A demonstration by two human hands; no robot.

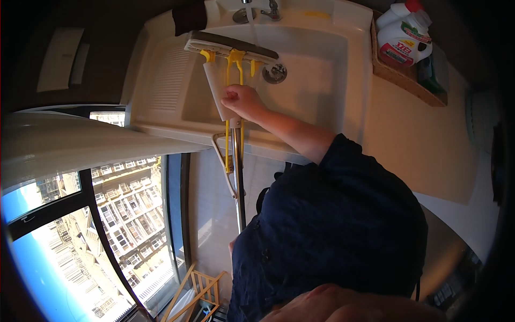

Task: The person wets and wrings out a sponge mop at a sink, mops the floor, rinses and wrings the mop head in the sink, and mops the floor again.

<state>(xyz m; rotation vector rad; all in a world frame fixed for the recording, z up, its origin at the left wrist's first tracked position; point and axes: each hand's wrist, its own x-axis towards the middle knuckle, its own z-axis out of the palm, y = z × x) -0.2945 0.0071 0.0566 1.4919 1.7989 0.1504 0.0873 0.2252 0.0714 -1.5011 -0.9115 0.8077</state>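
My right hand (244, 102) is closed at the mop's yellow rods, beside its white sleeve. The mop head (233, 47), with a dark grey sponge and yellow clips, lies tilted over the sink basin (316, 80). Water runs from the tap (247, 6) behind the sponge, near the drain (274, 73). The metal mop pole (237, 177) runs down from the basin, over the sink's front edge, toward my body. Only a sliver of my left hand (232, 246) shows beside the lower pole, at the edge of the dark shirt; its fingers are hidden.
A dark cloth (189, 19) hangs at the sink's back left corner. Right of the sink, a woven basket (399, 80) holds detergent bottles (405, 40). Windows (129, 209) are at the left. A wooden rack (201, 290) stands low down on the floor.
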